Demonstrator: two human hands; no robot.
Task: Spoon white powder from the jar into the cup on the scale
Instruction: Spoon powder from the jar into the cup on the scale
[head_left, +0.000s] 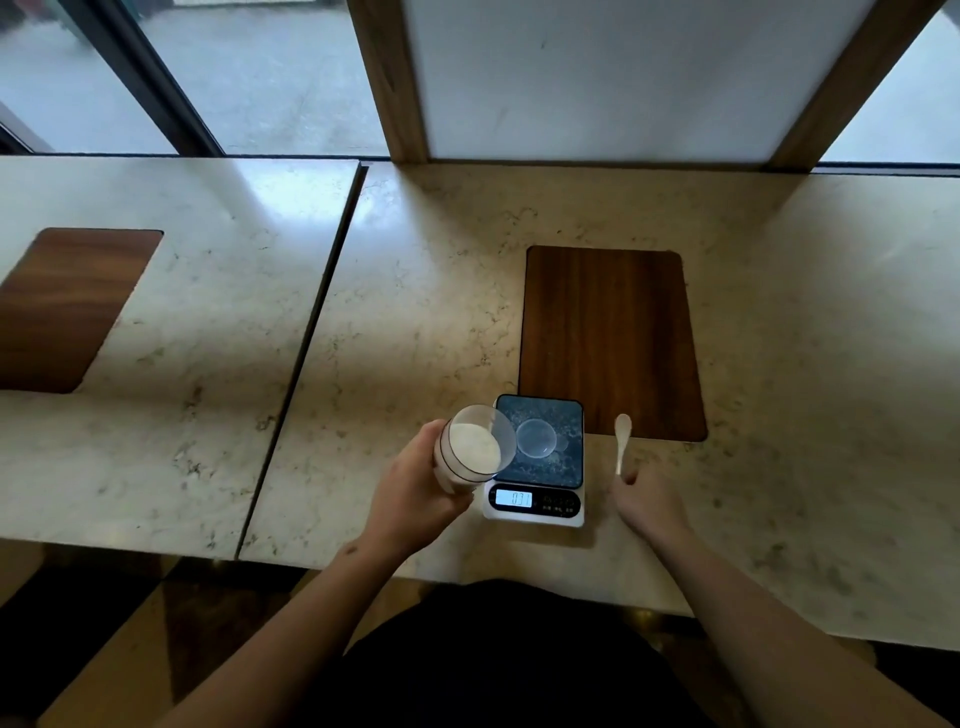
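Observation:
A clear jar (475, 447) holding white powder is tilted toward the scale, gripped around its lower body by my left hand (415, 488). Its open mouth overlaps the left edge of the scale (540, 457). A small clear cup (535, 438) stands on the scale's dark platform and looks empty. The scale's lit display (514, 499) shows digits. My right hand (647, 501) pinches the handle of a white spoon (622, 439) just right of the scale, bowl pointing away from me and empty.
A dark wooden inlay panel (610, 340) lies behind the scale in the marble table (415, 312). A second marble table (182, 338) with its own wooden panel (67, 306) stands to the left across a narrow gap. Windows and a wooden-framed pillar are beyond.

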